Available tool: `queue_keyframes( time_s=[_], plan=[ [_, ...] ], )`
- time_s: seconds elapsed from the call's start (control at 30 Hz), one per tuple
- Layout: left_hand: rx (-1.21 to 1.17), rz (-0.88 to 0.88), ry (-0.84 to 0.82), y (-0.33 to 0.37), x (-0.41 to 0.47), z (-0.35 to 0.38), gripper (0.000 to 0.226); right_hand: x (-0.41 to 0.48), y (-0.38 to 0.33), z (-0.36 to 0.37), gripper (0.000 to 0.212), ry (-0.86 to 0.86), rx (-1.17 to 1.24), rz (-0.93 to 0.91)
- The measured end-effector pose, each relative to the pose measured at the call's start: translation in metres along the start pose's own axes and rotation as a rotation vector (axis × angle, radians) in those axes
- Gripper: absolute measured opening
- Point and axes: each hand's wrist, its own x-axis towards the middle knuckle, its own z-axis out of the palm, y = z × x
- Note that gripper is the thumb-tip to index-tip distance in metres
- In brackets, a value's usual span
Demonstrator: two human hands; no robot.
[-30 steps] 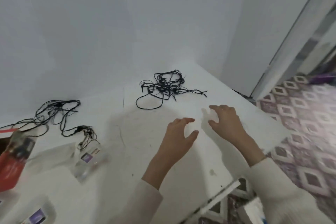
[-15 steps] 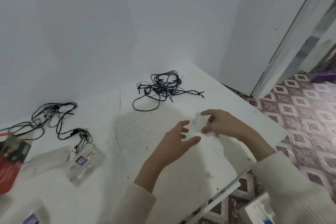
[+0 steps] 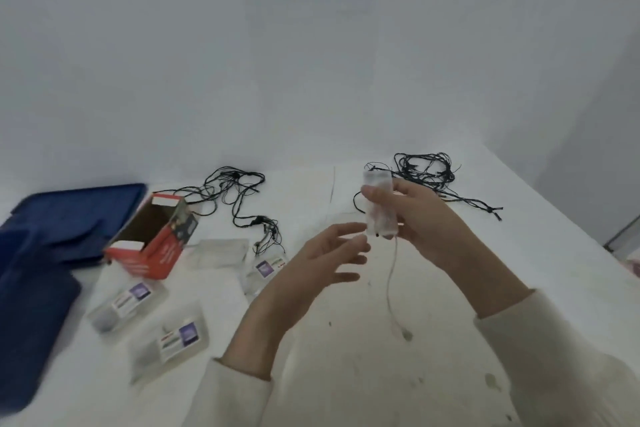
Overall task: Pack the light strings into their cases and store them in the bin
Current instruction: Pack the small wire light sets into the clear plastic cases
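My right hand (image 3: 427,222) holds a small clear bundle of a light string (image 3: 379,206) upright above the white table (image 3: 363,357); a thin pale wire hangs down from it. My left hand (image 3: 323,258) is open just left of the bundle, fingers spread toward it. One black light string (image 3: 426,173) lies tangled behind my right hand, a second black string (image 3: 242,198) sprawls at the centre left. Clear plastic cases lie on the table: one case (image 3: 266,269) beside my left wrist, one flat case (image 3: 221,251), and two nearer cases (image 3: 126,302) (image 3: 173,343).
An open red cardboard box (image 3: 156,236) stands at the left. A dark blue bin (image 3: 45,253) with its lid fills the far left edge. A white wall rises behind the table; the table's right edge slopes off at the right.
My right hand picked the clear bundle off the table and raised it. My view swung left, bringing the box, bin and more cases into sight.
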Motion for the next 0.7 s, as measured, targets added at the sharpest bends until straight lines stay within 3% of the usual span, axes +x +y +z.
queue_keyframes(
  time_s=[0.1,0.17,0.47,0.7],
  plan=[
    [-0.012,0.004,0.01,-0.003,-0.009,0.002,0.037,0.008,0.0,0.023,0.036,-0.022,-0.115,-0.02],
    [-0.056,0.036,0.087,-0.004,-0.013,0.0,0.031,0.011,0.0,0.036,0.032,-0.048,-0.191,-0.022],
    [-0.084,-0.003,0.257,-0.014,-0.044,-0.031,0.018,0.004,0.0,0.064,0.018,-0.183,-0.115,-0.029],
    [0.119,0.016,0.4,-0.041,-0.076,-0.036,0.025,-0.029,0.017,0.08,0.023,-0.232,-0.199,-0.011]
  ],
)
